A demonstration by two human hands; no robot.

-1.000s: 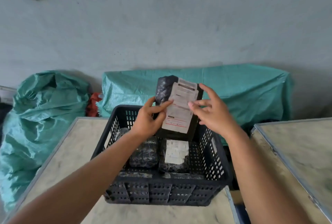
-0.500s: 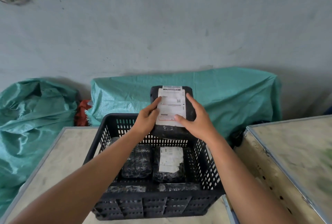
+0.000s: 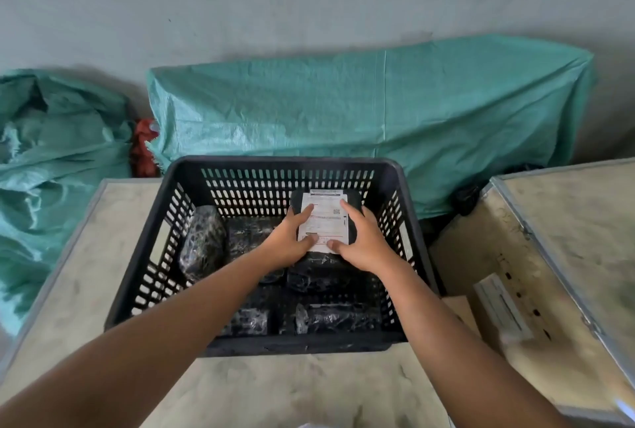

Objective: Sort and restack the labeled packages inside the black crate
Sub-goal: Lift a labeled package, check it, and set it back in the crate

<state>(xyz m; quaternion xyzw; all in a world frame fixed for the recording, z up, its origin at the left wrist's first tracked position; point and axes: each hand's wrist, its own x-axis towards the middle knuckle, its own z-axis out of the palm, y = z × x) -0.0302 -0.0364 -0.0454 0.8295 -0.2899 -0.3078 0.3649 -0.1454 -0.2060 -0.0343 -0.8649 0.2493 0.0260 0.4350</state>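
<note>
**A:** Head view: what's hard to make out?
**B:** The label's print is too small to read. The forearms (image 3: 192, 317) cover some wrapped packages (image 3: 202, 242) in the black crate (image 3: 285, 162).
**A:** And the grip?
**B:** The left hand (image 3: 287, 242) and right hand (image 3: 360, 242) clasp the labeled package (image 3: 324, 218) by its sides, at the crate's far right.

Beige metal-edged table (image 3: 79, 290) carries the black crate (image 3: 292, 345), which surrounds the grip; second table (image 3: 584, 221) stands apart, right of the grip.

Left hand (image 3: 290, 238), right hand (image 3: 362, 244), fingers (image 3: 307, 211) gripping
</note>
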